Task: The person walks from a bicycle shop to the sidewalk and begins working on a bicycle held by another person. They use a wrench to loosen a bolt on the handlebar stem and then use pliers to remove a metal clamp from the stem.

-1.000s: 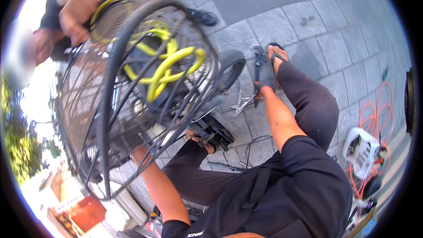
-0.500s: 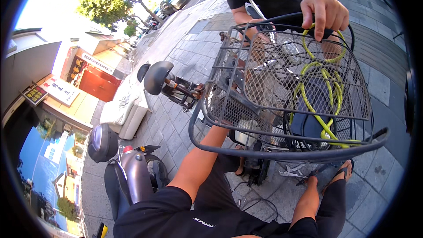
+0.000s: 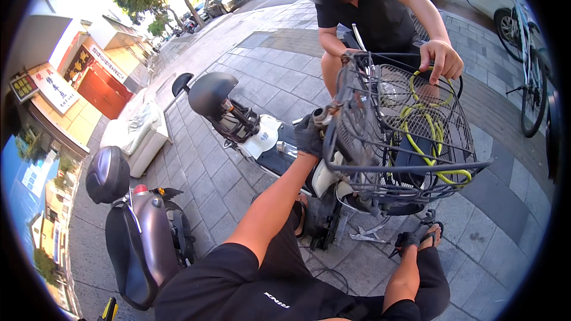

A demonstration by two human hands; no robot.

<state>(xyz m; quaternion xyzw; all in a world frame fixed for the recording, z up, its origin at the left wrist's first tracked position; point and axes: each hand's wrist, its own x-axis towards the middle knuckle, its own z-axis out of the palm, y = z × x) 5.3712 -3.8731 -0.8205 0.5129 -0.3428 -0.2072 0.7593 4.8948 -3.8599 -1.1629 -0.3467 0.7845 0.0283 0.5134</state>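
Reaching up from the lower edge, the left hand [image 3: 308, 135], in a dark work glove, sits against the near left rim of the wire basket [image 3: 380, 166], where the basket meets the front of the white scooter [image 3: 267, 142]. Its grip looks closed about the rim or a fitting there; which of the two I cannot tell, since the glove hides the fingers.

Right hand [image 3: 407, 239], also gloved, is low, near the paving, just beside the person's sandalled foot [image 3: 433, 235]. Whether its grip is spread or pressed together cannot be told from this view.

Basket: dark wire mesh, tilted, mounted over the scooter's front end. Inside lies a yellow coiled cable lock [image 3: 425, 137], resting toward the far and right side.

A second person sits opposite, behind the basket, one hand [image 3: 441, 59] on its far top rim.

On the paving under the basket lies a pair of metal pliers [image 3: 366, 235]. A dark grey scooter [image 3: 140, 226] stands at lower left, well apart. A bicycle [image 3: 529, 71] stands at the far right.
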